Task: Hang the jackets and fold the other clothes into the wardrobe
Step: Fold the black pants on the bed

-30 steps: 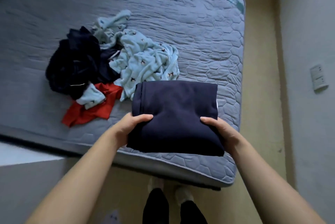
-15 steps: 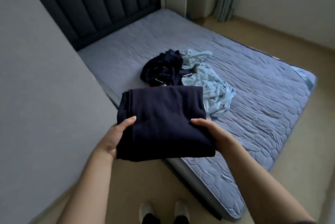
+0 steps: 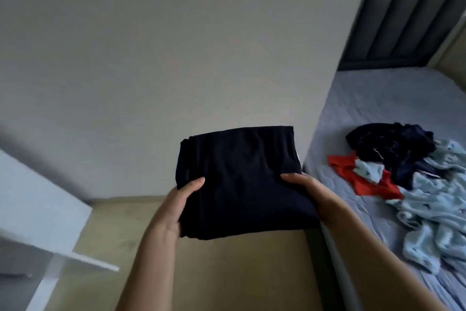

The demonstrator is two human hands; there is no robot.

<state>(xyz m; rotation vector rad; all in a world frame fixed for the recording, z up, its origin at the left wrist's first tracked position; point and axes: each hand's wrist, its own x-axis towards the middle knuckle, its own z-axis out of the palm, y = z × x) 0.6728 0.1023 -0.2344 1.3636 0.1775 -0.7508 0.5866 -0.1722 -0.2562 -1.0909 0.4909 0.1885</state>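
Note:
A folded dark navy garment [image 3: 242, 179] is held flat in the air in front of me, over the floor beside the bed. My left hand [image 3: 176, 207] grips its left edge, thumb on top. My right hand [image 3: 310, 192] grips its right edge the same way. On the bed at the right lies a heap of loose clothes: a dark navy piece [image 3: 393, 147], a red piece [image 3: 363, 182] and a light blue patterned fleece [image 3: 433, 220].
A plain grey wall [image 3: 176, 46] fills the view ahead. A white panel [image 3: 37, 210], perhaps an open wardrobe door or shelf, juts in at the lower left. The grey quilted mattress [image 3: 373, 104] and dark padded headboard [image 3: 403, 25] stand at the right. Beige floor [image 3: 227, 273] lies below.
I have turned left away from the bed, carrying the folded navy garment off the mattress. The bed has slid to the right of view and a white panel has come in at the left.

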